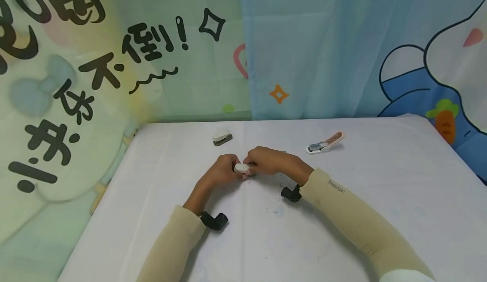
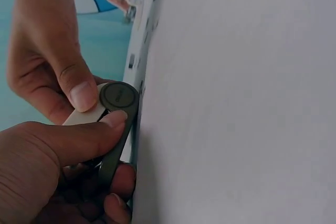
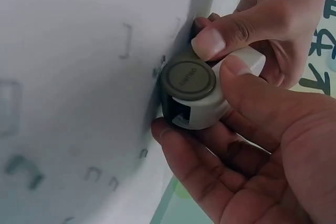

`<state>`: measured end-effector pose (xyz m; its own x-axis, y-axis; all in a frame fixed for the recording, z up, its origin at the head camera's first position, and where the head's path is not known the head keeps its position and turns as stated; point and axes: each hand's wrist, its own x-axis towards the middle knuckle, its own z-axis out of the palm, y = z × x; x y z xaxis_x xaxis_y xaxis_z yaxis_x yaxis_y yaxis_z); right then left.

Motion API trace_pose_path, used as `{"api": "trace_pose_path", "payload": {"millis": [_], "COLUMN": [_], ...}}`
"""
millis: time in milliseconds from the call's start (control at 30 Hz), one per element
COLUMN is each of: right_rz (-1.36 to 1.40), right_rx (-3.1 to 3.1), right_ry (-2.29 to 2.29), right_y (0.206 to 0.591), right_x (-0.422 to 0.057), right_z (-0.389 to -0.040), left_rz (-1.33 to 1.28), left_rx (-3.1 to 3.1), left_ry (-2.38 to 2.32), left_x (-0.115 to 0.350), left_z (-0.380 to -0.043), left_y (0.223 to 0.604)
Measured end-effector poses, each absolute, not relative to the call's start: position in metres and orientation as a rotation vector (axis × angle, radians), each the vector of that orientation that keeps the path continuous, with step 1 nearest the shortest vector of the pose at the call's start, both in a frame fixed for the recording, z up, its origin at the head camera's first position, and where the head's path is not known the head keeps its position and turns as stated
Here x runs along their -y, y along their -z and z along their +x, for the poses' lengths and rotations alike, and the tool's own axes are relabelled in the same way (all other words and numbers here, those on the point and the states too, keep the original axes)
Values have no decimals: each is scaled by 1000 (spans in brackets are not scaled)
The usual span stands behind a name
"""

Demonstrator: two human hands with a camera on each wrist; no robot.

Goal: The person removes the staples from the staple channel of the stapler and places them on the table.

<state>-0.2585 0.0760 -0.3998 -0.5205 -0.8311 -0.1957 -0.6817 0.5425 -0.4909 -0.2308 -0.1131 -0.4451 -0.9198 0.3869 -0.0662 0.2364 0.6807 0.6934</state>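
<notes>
Both hands hold a small white and dark grey-green stapler [image 3: 189, 80] over the middle of the table. Its two parts stand swung apart at the round pivot. In the left wrist view, the left hand [image 2: 42, 150] pinches the dark arm, its thumb lying near the pivot. From the other side, the right hand [image 3: 262, 129] grips the white part between thumb and fingers. The head view shows the left hand [image 1: 224, 168] and right hand [image 1: 268, 160] meeting around the stapler, which hides most of it.
Behind the hands, a second white and dark stapler [image 1: 222, 137] lies on the white tabletop [image 1: 182, 146]. A stapler with an orange-pink handle [image 1: 325, 142] lies farther right. Several loose staples [image 3: 93, 173] are scattered on the cloth. A printed curtain [image 1: 304, 53] hangs behind the table.
</notes>
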Motion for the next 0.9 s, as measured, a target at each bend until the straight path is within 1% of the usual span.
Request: {"api": "trace_pose_path", "payload": {"millis": [367, 600, 900], "right_rz": [-1299, -1351, -1191], "right_rx": [-2467, -2508, -2548], "right_ry": [569, 593, 646], "right_y": [405, 408, 412], "right_x": [-96, -100, -103], "right_z": [-233, -222, -219], "left_rz": [653, 617, 638], "left_rx": [-2633, -2611, -2607], "left_ry": [-1067, -1062, -1046], "left_x": [103, 101, 101], "left_z": [-221, -215, -216], "left_y": [446, 443, 442]}}
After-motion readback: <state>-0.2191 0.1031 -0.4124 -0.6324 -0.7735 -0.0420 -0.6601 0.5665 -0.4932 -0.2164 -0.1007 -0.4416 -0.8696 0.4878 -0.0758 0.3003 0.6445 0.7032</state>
